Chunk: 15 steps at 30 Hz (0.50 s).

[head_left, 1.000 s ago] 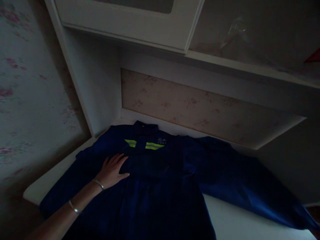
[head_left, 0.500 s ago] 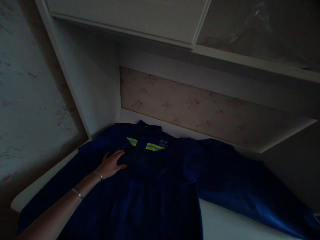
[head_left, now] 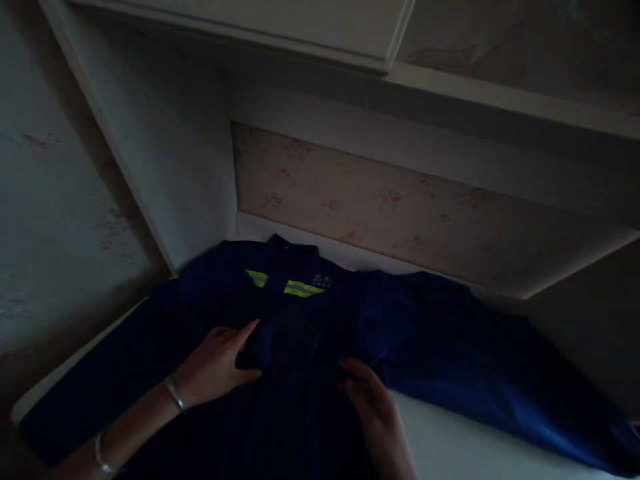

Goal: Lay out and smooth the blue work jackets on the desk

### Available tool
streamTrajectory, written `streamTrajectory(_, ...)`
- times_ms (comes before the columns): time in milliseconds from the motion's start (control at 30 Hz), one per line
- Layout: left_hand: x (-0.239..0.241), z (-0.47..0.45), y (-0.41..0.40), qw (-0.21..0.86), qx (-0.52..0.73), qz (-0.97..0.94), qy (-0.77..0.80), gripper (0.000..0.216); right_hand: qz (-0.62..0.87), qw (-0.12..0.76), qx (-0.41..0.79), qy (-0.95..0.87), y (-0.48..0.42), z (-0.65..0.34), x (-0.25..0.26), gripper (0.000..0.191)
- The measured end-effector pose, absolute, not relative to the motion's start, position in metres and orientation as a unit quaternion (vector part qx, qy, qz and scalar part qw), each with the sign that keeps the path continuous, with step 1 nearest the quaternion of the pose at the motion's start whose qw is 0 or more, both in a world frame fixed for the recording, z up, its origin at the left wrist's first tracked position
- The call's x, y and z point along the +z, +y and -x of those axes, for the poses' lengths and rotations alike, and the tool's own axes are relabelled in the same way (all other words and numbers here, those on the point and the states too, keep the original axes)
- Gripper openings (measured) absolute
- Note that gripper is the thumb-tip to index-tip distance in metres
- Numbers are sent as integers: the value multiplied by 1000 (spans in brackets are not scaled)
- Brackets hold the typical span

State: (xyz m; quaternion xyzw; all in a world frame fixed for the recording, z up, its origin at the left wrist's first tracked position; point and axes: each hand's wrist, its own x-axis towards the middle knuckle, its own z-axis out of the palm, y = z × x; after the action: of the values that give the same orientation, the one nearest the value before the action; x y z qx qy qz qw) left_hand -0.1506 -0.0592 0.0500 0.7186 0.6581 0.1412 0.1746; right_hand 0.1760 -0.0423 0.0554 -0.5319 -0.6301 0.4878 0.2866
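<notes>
Left hand (head_left: 217,363) lies flat, fingers spread, on the dark blue jacket (head_left: 320,347); right hand (head_left: 373,397), fingers loosely curled, touches it at 3 o'clock of the left. Jacket spread across white table (head_left: 450,447), neon-striped collar (head_left: 293,287) at 12, one sleeve (head_left: 500,373) running toward 4.

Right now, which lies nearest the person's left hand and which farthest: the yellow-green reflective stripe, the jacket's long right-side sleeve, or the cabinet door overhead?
1. Yellow-green reflective stripe, just above the left hand, by the collar.
2. Long sleeve, stretched away rightward.
3. Cabinet door, high overhead.
</notes>
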Motion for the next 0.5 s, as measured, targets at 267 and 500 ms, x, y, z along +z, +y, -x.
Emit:
streamTrajectory(267,22,155,-114,232,135,-724,635,24,463,145,411,-771,44,-63,45,66)
streamTrajectory(500,32,160,-133,261,110,-718,635,27,420,112,377,-818,46,-47,41,20)
